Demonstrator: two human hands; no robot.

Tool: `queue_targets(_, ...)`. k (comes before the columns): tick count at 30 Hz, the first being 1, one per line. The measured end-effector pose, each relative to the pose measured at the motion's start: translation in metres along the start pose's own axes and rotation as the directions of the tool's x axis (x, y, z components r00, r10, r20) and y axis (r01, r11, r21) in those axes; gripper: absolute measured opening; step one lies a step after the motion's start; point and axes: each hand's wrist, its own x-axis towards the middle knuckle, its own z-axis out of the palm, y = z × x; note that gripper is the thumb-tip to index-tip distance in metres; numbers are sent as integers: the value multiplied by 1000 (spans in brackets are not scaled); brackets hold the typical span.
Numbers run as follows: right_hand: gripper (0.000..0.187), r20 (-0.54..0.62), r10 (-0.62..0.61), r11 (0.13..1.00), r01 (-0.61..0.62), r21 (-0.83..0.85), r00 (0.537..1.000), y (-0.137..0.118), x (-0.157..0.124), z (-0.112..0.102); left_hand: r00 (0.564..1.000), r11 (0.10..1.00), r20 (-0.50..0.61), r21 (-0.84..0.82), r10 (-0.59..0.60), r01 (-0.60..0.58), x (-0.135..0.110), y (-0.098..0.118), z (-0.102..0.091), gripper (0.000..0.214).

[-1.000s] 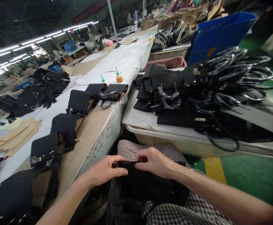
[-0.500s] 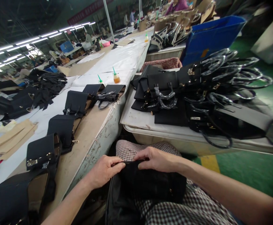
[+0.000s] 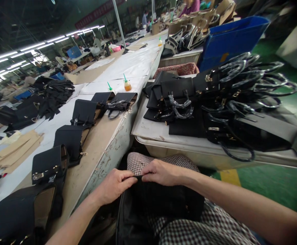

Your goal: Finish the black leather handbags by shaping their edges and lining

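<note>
A black handbag [image 3: 163, 200] rests on my lap, over checked trousers [image 3: 189, 231]. My left hand [image 3: 115, 185] pinches the bag's top edge at its left end, fingers closed. My right hand [image 3: 161, 173] grips the same top edge just beside it, fingers curled over the rim. The two hands almost touch at the middle of the edge.
A long worktable [image 3: 104, 136] on my left carries a row of black bag parts [image 3: 73, 139], tan pieces [image 3: 13, 153] and two glue bottles [image 3: 127, 85]. A white table [image 3: 163, 136] ahead holds a heap of finished black handbags [image 3: 214, 98]. A blue bin [image 3: 230, 39] stands behind; people work far off.
My right hand has slid left along the bag's top edge toward my left hand. The view has shifted slightly.
</note>
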Motion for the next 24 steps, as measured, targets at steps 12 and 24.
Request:
queue_targets(12,23,169,228,943,-261,205,959,8,-38,-22,999,997,37,-80,-4,7,11,-7,-2,32)
queue_targets(24,31,135,131,952,-86,-295,982,-21,12,-12,999,993,-47,-113,-26,20,10,14,-5,36)
